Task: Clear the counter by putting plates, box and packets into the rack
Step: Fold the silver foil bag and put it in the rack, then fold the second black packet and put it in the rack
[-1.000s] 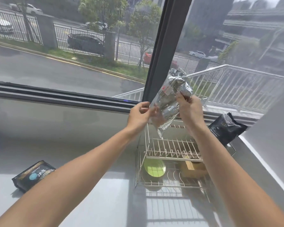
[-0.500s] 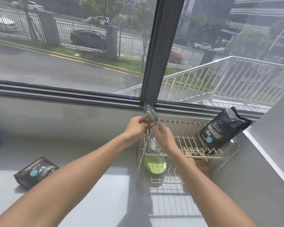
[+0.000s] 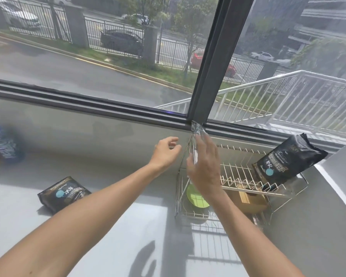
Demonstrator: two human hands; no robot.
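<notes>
Grey counter (image 3: pixel 128 226): both hands, left (image 3: pixel 165 151) and right (image 3: pixel 205 168), spread empty (silver packet (image 3: pixel 196 134) upright in rack (image 3: pixel 284 193)).

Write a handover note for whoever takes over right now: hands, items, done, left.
Left hand: open, empty, beside the rack.
Right hand: open, at the silver packet standing upright at the rack's left end; contact unclear.
Done: black packet leans on the upper tier; green plate and wooden box on the lower tier.
Left: black packet on the counter; blue item at far left, too blurred to identify.
</notes>
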